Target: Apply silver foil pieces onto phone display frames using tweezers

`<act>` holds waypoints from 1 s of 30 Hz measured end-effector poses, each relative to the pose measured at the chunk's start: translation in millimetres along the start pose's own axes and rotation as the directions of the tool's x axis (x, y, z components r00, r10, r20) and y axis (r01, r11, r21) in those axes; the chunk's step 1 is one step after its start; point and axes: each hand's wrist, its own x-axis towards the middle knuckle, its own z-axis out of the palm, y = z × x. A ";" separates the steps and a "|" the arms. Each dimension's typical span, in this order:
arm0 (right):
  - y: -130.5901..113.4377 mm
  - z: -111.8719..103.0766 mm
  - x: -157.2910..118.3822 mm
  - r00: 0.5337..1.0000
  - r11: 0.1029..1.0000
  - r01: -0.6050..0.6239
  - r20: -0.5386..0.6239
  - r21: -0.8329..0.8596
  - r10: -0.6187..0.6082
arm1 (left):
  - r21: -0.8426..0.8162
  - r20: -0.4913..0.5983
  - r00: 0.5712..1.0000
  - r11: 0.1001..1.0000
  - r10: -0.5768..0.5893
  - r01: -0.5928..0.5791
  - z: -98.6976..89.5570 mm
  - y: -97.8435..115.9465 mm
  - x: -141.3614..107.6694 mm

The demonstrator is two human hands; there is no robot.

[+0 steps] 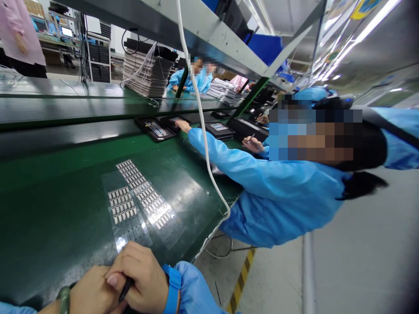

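My right hand (142, 274), with a blue strap at its wrist, is at the bottom of the view. Its fingers are closed on a slim black tool (126, 288) that points down; whether this is tweezers or a pen, I cannot tell. My left hand (88, 291) wears a green bangle and rests against the right one, its fingers mostly hidden. Just beyond both hands, two clear sheets lie on the green table. The left sticker sheet (121, 204) and the longer right sticker sheet (144, 192) carry rows of small pale pieces.
A co-worker in a blue smock sits to the right, one hand (182, 125) reaching to a black tray (175, 121). Another black tray (157, 129) holds a device. A white cable (201, 104) hangs in front of the table (65, 187). Stacked trays (147, 72) stand behind.
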 end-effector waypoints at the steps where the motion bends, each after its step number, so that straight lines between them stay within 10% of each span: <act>1: -0.3 -0.4 0.5 1.000 1.000 0.006 -0.012 0.005 -0.005 | -0.005 -0.015 1.000 1.000 0.005 -0.005 1.0 -0.1 -0.9; 6: -1.2 -1.2 1.9 1.000 1.000 0.003 -0.012 0.000 -0.003 | -0.036 0.224 0.975 0.999 0.003 0.005 -9.0 0.3 0.8; 11: -1.9 -1.2 3.1 0.998 1.000 0.018 -0.057 0.017 -0.017 | -0.042 0.010 1.000 0.999 -0.022 0.022 11.4 -2.2 -10.1; 18: -1.9 -2.3 2.5 1.000 1.000 0.004 -0.026 0.015 -0.004 | -0.002 -0.004 1.000 1.000 -0.024 0.024 35.3 -5.8 -25.8; 30: -10.3 -9.6 2.1 0.963 0.998 -0.054 -0.262 0.032 0.060 | -0.131 0.113 0.993 0.991 0.023 -0.008 -17.6 2.2 13.1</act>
